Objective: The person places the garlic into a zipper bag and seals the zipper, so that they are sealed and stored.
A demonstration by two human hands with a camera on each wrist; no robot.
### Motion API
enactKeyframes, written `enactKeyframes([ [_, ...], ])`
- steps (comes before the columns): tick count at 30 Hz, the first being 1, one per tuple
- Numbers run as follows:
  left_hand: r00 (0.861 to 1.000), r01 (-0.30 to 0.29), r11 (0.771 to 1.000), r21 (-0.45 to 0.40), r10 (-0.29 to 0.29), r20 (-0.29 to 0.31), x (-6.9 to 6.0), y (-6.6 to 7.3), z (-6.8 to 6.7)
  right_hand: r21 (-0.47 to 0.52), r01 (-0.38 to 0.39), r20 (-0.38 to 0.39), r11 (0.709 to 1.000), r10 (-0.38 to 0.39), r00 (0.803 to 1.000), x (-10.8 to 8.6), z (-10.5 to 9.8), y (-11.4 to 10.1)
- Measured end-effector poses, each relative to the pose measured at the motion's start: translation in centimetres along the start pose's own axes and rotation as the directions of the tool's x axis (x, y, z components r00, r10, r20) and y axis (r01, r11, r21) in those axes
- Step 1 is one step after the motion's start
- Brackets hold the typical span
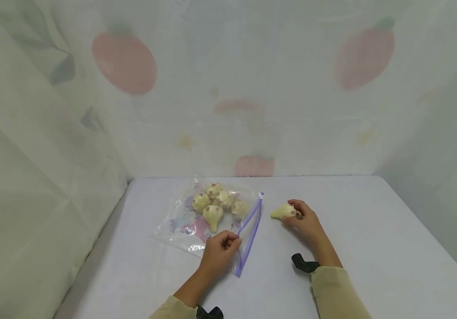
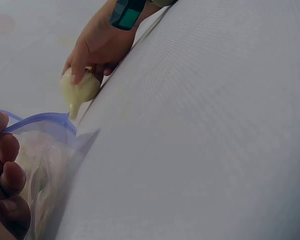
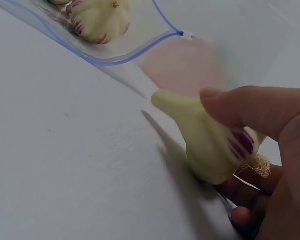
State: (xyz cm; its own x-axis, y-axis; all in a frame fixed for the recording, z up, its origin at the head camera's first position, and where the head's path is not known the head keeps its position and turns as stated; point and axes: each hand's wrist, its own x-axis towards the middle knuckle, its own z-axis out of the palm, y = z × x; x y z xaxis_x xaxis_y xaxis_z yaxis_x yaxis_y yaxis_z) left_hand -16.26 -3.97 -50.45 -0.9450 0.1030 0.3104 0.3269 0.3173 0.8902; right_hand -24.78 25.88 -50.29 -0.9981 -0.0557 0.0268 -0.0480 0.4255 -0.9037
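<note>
A clear zip bag (image 1: 180, 226) with a purple zip edge (image 1: 252, 241) lies on the table, its mouth parted and facing right. Inside it are several garlic bulbs (image 1: 213, 215), pale with purplish marks. My left hand (image 1: 218, 252) pinches the near lip of the bag's mouth. To the right of the mouth, my right hand (image 1: 306, 221) holds one garlic bulb (image 3: 205, 135) between thumb and fingers. Its stem points left toward the bag and its roots face my palm. In the right wrist view, the zip slider (image 3: 186, 35) shows at the far end of the mouth.
The white table (image 1: 372, 248) runs back to a pale curtain (image 1: 196, 146) printed with fruit. More curtain (image 1: 25, 186) hangs along the left side. Dark straps (image 1: 304, 263) sit on both wrists over light sleeves.
</note>
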Motion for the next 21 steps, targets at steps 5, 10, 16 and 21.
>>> enactKeyframes([
  [5, 0.998, -0.059, 0.998, 0.012, 0.06, -0.005, -0.01, -0.04, -0.15, 0.029, -0.037, 0.004, 0.999, 0.037, 0.999, -0.36, -0.05, -0.79],
  [10, 0.997, -0.072, 0.997, 0.01, 0.072, -0.006, 0.02, -0.08, -0.13, 0.026, -0.043, -0.003, 0.999, 0.043, 0.999, -0.4, 0.12, -0.82],
  [16, 0.998, -0.06, 0.998, -0.004, 0.06, -0.012, 0.0, -0.08, -0.11, 0.005, 0.019, -0.049, 1.0, -0.019, 0.999, -0.41, 0.51, -1.0],
  [21, 0.998, -0.058, 0.998, 0.009, 0.058, -0.01, 0.02, -0.01, -0.1, 0.01, 0.044, -0.062, 0.999, -0.043, 0.997, -0.45, 0.77, -1.13],
])
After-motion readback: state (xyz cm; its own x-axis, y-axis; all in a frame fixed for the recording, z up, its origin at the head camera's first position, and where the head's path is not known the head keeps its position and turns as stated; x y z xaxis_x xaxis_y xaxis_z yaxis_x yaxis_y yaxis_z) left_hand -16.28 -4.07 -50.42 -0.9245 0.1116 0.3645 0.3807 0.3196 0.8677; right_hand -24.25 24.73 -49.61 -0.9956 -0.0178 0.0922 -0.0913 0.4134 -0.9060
